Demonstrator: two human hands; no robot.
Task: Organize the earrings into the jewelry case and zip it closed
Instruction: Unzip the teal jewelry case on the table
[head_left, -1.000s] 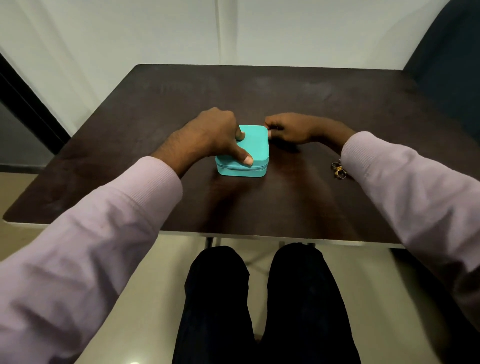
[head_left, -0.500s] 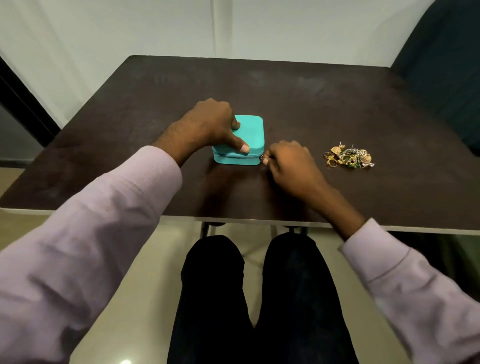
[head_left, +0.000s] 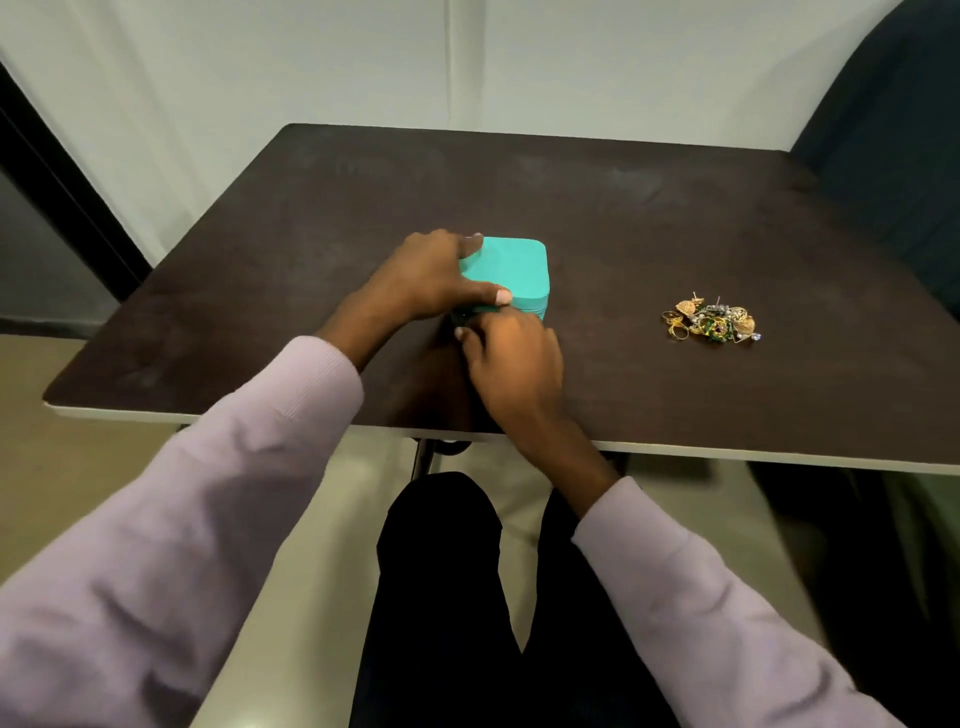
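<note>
A small teal jewelry case (head_left: 511, 270) sits lid down on the dark table (head_left: 623, 218). My left hand (head_left: 428, 275) grips its left side, fingers over the far edge and thumb along the near edge. My right hand (head_left: 511, 364) is at the case's near-left corner with its fingertips curled at the zip line; the zip pull itself is hidden under them. A heap of gold, green and silver earrings (head_left: 710, 321) lies loose on the table to the right, well apart from both hands.
The table's pale front edge (head_left: 727, 454) runs just behind my wrists. A dark chair back (head_left: 904, 119) stands at the far right. My legs in black trousers (head_left: 467, 597) are below the table.
My right hand has travelled round the case, from its far-right corner to the near-right corner and then leftward along the front to the near-left corner. My left hand kept hold of the case.
</note>
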